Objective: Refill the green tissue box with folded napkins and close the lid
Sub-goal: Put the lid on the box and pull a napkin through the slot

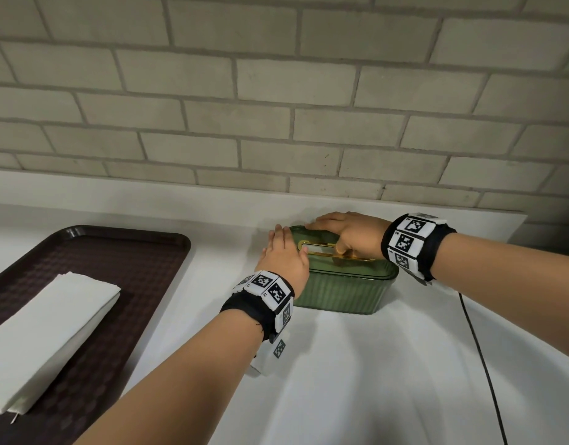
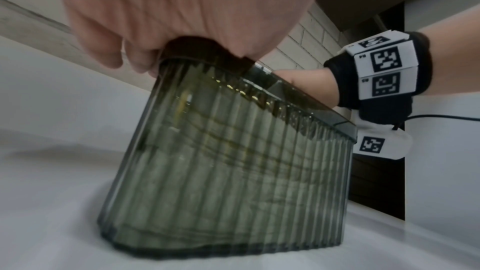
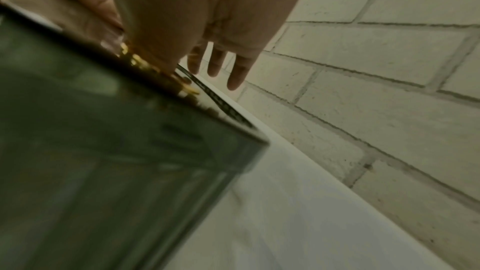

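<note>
Standing on the white tabletop (image 1: 357, 364) near the brick wall: green tissue box (image 1: 344, 292), ribbed, lid (image 1: 347, 268) on, gold-rimmed slot on top. Left hand (image 1: 284, 256) lies flat on the lid's left end, fingers straight; right hand (image 1: 347, 232) lies flat over the right end, thumb at the slot. Folded napkins (image 1: 49, 335) remain on the brown tray (image 1: 142, 252), well apart. Judgement: the lid is being seated or freed; press both ends evenly, keeping the box level.

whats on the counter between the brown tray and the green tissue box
Nothing: in the head view, only bare white counter lies between the brown tray and the green tissue box.
</note>
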